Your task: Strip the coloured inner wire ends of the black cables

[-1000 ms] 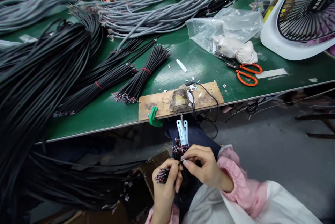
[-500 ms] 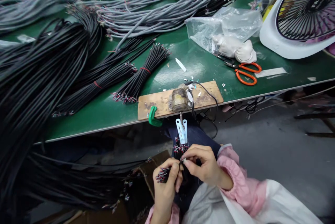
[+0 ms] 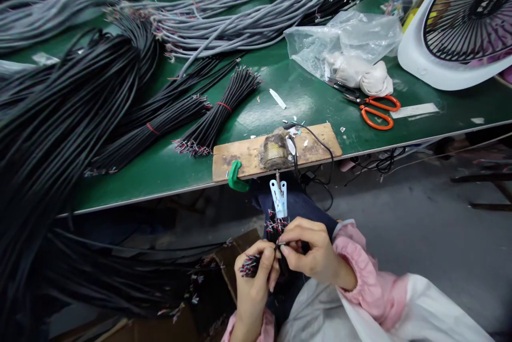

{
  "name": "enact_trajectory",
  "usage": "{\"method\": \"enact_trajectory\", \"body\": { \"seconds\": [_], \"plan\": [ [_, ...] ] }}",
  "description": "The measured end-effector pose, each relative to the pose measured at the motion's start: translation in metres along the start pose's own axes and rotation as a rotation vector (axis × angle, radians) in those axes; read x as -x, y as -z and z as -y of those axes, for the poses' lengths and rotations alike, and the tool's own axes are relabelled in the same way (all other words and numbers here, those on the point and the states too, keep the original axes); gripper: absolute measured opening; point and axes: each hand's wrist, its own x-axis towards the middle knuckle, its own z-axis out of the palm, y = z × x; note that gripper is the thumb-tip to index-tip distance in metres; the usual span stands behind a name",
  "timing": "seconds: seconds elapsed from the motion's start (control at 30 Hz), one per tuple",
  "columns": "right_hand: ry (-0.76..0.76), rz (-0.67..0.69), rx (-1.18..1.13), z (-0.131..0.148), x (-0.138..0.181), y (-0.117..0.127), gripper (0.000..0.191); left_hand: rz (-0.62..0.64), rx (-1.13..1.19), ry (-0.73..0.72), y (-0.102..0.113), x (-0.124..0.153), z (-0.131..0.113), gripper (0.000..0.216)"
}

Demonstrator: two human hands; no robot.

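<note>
- The left hand [image 3: 255, 272] has its grip closed around a bundle of black cables [image 3: 249, 266], stripped red and white ends poking out beside the thumb.
- The right hand [image 3: 311, 246] keeps a narrow grip, fingertips pinched at the end of a single cable [image 3: 281, 244] where the two hands nearly meet (too small from here to make out the strands).
- All this is above the lap, just off the near edge of the bench [image 3: 168, 182]; were the left fingers to loosen, I'd judge the bundle could slide and spill downward.
- A hard tug at the pinched end might bend or snap its thin wires.
- Just beyond the fingers, a blue clip [image 3: 279, 200] hangs by the wooden board [image 3: 320, 142], more wire ends [image 3: 276, 223] right below it; a careless knuckle could snag them.
</note>
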Motion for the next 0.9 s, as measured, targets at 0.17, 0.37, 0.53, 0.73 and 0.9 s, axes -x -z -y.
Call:
{"method": "enact_trajectory", "body": {
  "seconds": [0.17, 0.37, 0.53, 0.73, 0.9],
  "plan": [
    [0.291, -0.063, 0.338, 0.006, -0.001, 0.005, 0.012, -0.02, -0.083, -0.056, -0.003, -0.001, -0.002, 0.029],
    [0.182, -0.049, 0.304, 0.013, -0.001, 0.003, 0.013, -0.036, -0.074, -0.119, -0.006, -0.002, -0.006, 0.022],
    [-0.101, -0.057, 0.064, 0.011, 0.001, 0.003, 0.014, 0.01, -0.041, -0.124, -0.002, -0.002, -0.005, 0.021],
    [-0.185, 0.066, -0.095, 0.011, -0.005, 0.008, 0.015, 0.085, 0.005, -0.107, -0.001, -0.003, -0.002, 0.025],
    [-0.188, 0.027, -0.102, 0.012, -0.006, 0.011, 0.017, 0.067, 0.022, -0.092, 0.001, -0.003, -0.002, 0.025]
  ]
}}
